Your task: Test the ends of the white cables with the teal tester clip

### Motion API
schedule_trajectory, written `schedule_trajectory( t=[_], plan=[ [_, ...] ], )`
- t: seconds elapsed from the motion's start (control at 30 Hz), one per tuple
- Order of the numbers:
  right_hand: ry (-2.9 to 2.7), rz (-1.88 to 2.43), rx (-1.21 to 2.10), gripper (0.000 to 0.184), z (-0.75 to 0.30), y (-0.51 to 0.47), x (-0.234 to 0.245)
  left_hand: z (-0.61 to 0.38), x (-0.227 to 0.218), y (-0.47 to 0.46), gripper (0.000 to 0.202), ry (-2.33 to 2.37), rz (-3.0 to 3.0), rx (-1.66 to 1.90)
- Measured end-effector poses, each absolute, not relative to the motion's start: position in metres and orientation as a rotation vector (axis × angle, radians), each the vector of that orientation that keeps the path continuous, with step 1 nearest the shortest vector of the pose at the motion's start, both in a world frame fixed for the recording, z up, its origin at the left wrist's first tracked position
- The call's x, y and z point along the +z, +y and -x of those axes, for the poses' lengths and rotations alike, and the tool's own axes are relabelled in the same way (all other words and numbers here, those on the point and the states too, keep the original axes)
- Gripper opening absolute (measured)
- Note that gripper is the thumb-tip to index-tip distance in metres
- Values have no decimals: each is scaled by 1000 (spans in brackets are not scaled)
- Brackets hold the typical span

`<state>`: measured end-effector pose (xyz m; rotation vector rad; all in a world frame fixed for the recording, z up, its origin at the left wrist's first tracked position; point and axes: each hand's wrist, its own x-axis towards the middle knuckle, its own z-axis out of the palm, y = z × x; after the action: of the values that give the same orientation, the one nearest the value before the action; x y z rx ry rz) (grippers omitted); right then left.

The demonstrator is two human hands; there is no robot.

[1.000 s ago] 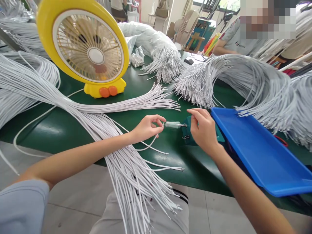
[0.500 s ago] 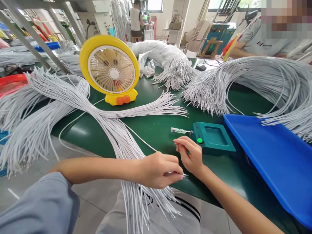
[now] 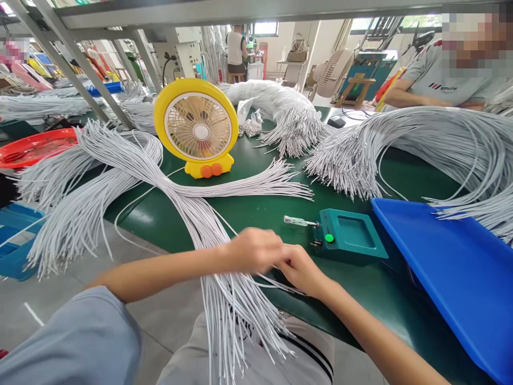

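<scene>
My left hand (image 3: 255, 250), smeared by motion, is closed above a bundle of white cables (image 3: 200, 222). Its fingertips meet those of my right hand (image 3: 301, 268), which is curled in a pinch. Whatever lies between the fingers is hidden. A few loose cable ends (image 3: 280, 284) stretch out just below both hands. The bundle drapes over the table edge onto my lap, with a side branch lying on the table. Right of my hands sits a small green device (image 3: 352, 235) with a round green button, and a clear-handled tool (image 3: 298, 221) sticks out from its left side.
A yellow fan (image 3: 196, 125) stands behind the bundle. More cable bundles (image 3: 348, 160) lie at the back right. At right is a blue tray (image 3: 444, 272); at left, a red tray (image 3: 40, 147). Across the table sits a person in a grey shirt (image 3: 441, 80).
My left hand has moved up and slightly left, and my right hand has moved left and down to meet it. The view has shifted, so the scene sits lower and further right.
</scene>
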<state>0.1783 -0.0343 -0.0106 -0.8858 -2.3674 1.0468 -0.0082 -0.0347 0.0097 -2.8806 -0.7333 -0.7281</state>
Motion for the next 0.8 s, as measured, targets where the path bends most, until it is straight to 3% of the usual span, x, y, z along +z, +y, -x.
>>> schedule_trajectory(
  t=[0.07,0.13,0.33,0.5,0.8],
  plan=[
    [-2419,888,1087,30,-176,-41,-6,39,11,-4,28,-1337,2681,-471],
    [-2500,850,1114,31,-173,-48,-2,66,11,26,28,-1601,2577,-304],
    [-2615,775,1058,33,-173,-54,3,87,9,63,21,-1645,2569,-102],
    [-2583,780,1101,34,-173,-52,2,73,9,63,29,-1650,2551,5],
    [-2557,798,1124,34,-171,-52,3,77,1,65,23,-1703,2474,-135]
  ],
)
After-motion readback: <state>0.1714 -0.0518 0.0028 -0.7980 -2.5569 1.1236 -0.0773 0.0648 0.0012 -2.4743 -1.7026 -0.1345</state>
